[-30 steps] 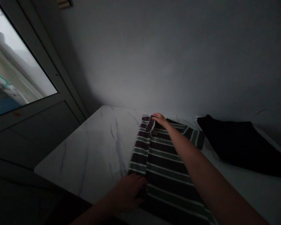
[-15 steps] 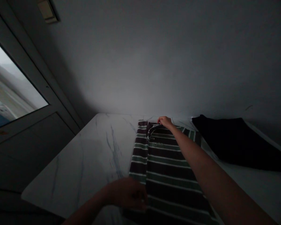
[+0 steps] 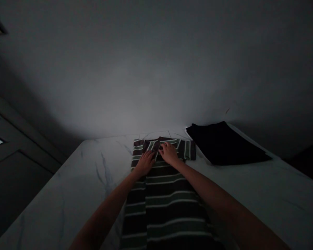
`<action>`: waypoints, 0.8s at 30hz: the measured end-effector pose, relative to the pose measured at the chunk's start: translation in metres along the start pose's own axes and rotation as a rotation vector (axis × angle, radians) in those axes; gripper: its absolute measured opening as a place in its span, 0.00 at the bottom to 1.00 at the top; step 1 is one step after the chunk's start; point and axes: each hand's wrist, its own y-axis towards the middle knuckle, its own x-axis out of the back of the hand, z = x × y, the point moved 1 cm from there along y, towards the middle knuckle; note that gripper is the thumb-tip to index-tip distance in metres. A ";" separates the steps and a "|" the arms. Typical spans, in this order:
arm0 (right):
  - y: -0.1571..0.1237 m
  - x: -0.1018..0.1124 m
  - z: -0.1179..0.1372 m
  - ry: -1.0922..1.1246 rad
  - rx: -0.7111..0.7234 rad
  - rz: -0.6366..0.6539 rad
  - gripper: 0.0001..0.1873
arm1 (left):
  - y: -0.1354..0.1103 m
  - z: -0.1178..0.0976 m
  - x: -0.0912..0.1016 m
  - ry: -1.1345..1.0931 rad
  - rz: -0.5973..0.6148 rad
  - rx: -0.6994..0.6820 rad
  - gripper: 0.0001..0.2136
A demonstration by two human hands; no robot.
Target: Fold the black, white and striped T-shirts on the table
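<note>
A dark shirt [image 3: 172, 201] with green and white stripes lies lengthwise before me, its collar end toward the wall. My left hand [image 3: 145, 161] rests on the left of the collar, fingers stretched out over the cloth. Touching the other side of the collar is my right hand [image 3: 169, 153], its thumb and bent fingers apart. Part of the collar shows between the two hands. The shirt's right sleeve [image 3: 187, 150] is spread out beside my right hand. Dim light hides the fingertips' exact contact.
A black folded cloth [image 3: 225, 146] lies on the right, close to the wall [image 3: 146, 80]. Underneath is a white marble-patterned table [image 3: 80, 187]. A panelled door [image 3: 18, 180] stands on the left.
My left hand has gone from the near part of the shirt up to its collar. My right hand stays at the collar, now lower on it. The view has swung right.
</note>
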 end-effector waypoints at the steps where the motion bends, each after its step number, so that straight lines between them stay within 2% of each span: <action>1: -0.012 0.000 -0.003 0.000 -0.049 -0.002 0.21 | -0.003 -0.004 -0.006 0.022 0.005 -0.027 0.21; 2: -0.026 0.000 -0.005 0.003 -0.064 0.001 0.25 | -0.006 -0.008 -0.010 0.052 0.007 -0.046 0.23; 4: -0.059 0.002 -0.007 0.012 -0.001 0.035 0.30 | -0.011 -0.015 -0.012 0.115 0.011 -0.046 0.25; 8: -0.136 0.013 -0.018 0.042 0.208 0.140 0.33 | -0.014 -0.028 -0.006 0.197 0.016 -0.014 0.27; 11: -0.188 0.029 -0.036 0.082 0.282 0.214 0.36 | -0.016 -0.041 -0.004 0.232 0.018 -0.068 0.27; 16: -0.251 0.053 -0.064 0.180 0.333 0.282 0.40 | -0.012 -0.060 -0.004 0.213 0.071 -0.102 0.27; 18: -0.266 0.060 -0.066 0.206 0.288 0.257 0.38 | 0.004 -0.068 0.002 0.206 0.067 -0.083 0.24; 20: -0.272 0.065 -0.060 0.221 0.202 0.193 0.32 | 0.030 -0.082 0.011 0.154 0.066 -0.061 0.18; 24: -0.262 0.071 -0.038 0.197 -0.021 0.052 0.14 | 0.099 -0.129 0.023 -0.054 0.089 0.022 0.12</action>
